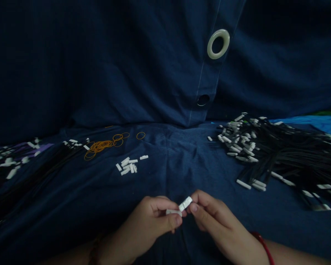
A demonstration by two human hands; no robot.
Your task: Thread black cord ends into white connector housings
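My left hand is closed, with a small white plastic connector pinched between thumb and forefinger. Touching or nearly touching it, a second white connector slants upward at the fingertips of my right hand, which is also closed in a pinch. Whether the two pieces are joined I cannot tell. Farther forward and to the left, a loose pile of similar white connectors lies on the dark blue cloth.
Orange rubber bands lie beyond the loose connectors. A large heap of black cables with white ends spreads at the right. More black cables lie at the left. A blue curtain with ring eyelets hangs behind.
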